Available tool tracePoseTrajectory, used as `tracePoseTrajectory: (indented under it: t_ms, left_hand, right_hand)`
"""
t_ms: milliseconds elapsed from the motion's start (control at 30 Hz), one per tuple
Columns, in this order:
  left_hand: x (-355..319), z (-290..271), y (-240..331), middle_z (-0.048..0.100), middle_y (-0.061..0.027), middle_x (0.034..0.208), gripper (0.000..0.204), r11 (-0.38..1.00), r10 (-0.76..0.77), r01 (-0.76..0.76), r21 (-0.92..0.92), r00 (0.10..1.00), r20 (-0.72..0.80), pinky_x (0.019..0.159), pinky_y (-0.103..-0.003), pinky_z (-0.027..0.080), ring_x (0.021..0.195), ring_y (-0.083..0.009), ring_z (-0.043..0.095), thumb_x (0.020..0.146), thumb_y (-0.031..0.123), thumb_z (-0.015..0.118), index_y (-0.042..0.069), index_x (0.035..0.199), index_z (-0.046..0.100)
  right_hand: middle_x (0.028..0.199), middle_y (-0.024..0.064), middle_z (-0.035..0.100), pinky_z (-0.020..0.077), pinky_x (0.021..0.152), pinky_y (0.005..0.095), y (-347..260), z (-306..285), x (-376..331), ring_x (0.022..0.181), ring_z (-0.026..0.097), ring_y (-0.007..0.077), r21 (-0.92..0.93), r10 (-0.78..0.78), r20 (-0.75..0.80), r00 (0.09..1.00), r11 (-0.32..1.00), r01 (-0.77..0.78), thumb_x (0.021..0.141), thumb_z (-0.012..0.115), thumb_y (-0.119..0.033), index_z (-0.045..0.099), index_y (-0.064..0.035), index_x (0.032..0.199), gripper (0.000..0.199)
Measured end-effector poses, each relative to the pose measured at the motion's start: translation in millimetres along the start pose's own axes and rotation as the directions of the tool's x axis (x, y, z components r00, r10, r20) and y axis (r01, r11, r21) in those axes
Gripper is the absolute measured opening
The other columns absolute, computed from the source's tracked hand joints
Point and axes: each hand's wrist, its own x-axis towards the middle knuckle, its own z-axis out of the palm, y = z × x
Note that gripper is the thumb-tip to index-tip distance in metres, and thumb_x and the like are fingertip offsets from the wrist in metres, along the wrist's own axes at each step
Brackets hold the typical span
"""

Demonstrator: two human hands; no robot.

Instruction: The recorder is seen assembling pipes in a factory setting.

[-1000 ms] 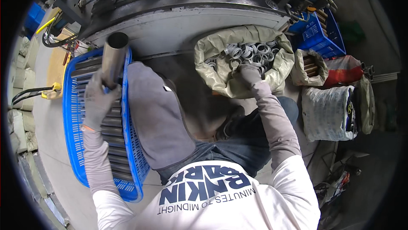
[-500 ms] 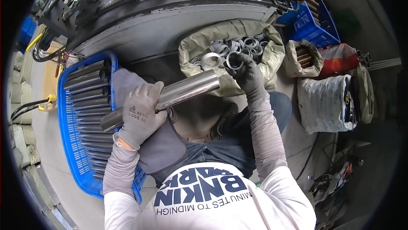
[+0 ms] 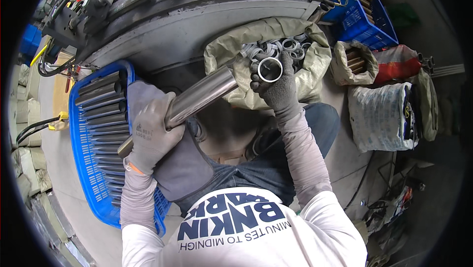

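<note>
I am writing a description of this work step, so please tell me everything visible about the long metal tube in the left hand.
The metal tube is a long, round, hollow-looking pipe of shiny grey steel with bright reflections. It lies slanted, its upper end pointing toward the open sack of metal rings, its lower end above the blue crate of similar tubes. The gloved left hand grips it near the lower half. The right hand holds a metal ring just beyond its upper end, apparently not touching it.

Ring (image 3: 270, 70) lifted — tube (image 3: 197, 100) nearer (slightly).
</note>
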Motion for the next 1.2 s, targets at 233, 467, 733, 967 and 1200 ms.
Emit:
tracePoseTrajectory:
  t_ms: [233, 467, 733, 967, 1200]
  left_hand:
    - [-1.1, 2.1, -0.7, 0.070, -0.0176, 0.106, 0.065, 1.000, -0.003, 0.003, 0.010, 1.000, 0.013, 0.089, -0.049, 0.054, 0.100, -0.0391, 0.069, 0.071, 0.018, 0.082, 0.006, 0.133, 0.066]
    - [0.7, 7.5, 2.2, 0.071, -0.0160, 0.107, 0.071, 0.998, -0.024, 0.017, 0.064, 0.993, 0.118, 0.088, -0.047, 0.053, 0.099, -0.0390, 0.069, 0.067, 0.027, 0.091, 0.005, 0.131, 0.067]
    - [1.3, 10.4, -0.5, 0.071, -0.0143, 0.101, 0.067, 0.997, -0.019, 0.012, 0.070, 0.995, 0.103, 0.085, -0.047, 0.053, 0.094, -0.0379, 0.068, 0.067, 0.029, 0.092, 0.007, 0.126, 0.068]
    - [-1.8, 13.7, -3.6, 0.072, -0.0152, 0.102, 0.067, 0.996, -0.020, 0.011, 0.084, 0.994, 0.106, 0.086, -0.046, 0.052, 0.095, -0.0370, 0.069, 0.068, 0.030, 0.092, 0.007, 0.126, 0.067]
    - [-1.8, 7.4, 10.7, 0.071, -0.0154, 0.103, 0.063, 0.979, 0.179, -0.170, 0.112, 0.981, -0.071, 0.088, -0.043, 0.055, 0.096, -0.0324, 0.070, 0.080, 0.037, 0.088, 0.002, 0.127, 0.066]
  right_hand:
    - [0.101, 0.0103, 0.072, 0.0581, 0.075, 0.0279, 15.4, 23.2, -4.7, 0.085, 0.068, 0.0174, -0.156, -0.043, 0.044, 0.998, 0.987, 0.049, 0.118, 0.035, -0.032, 0.064, 0.0017, 0.131, 0.046]
    - [0.112, 0.0171, 0.073, 0.0550, 0.093, 0.0367, 46.8, 44.1, -6.2, 0.102, 0.072, 0.0308, -0.789, -0.401, 0.613, 0.680, -0.287, 0.543, 0.101, 0.052, -0.007, 0.071, 0.0006, 0.119, 0.027]
    - [0.113, 0.0159, 0.074, 0.0534, 0.094, 0.0360, 55.0, 55.7, -9.9, 0.102, 0.071, 0.0274, -0.829, -0.502, 0.503, 0.703, -0.050, 0.557, 0.107, 0.045, -0.023, 0.074, 0.0027, 0.117, 0.039]
    - [0.103, 0.0098, 0.074, 0.0521, 0.090, 0.0315, 72.1, 70.3, -14.3, 0.095, 0.067, 0.0179, -0.863, -0.560, 0.238, 0.794, 0.253, 0.437, 0.107, 0.056, -0.016, 0.074, 0.0033, 0.111, 0.027]
    - [0.094, 0.0103, 0.073, 0.0527, 0.085, 0.0314, 80.6, 51.7, 0.4, 0.089, 0.068, 0.0193, -0.870, -0.612, 0.382, 0.693, 0.015, 0.493, 0.107, 0.061, -0.025, 0.073, 0.0013, 0.108, 0.029]
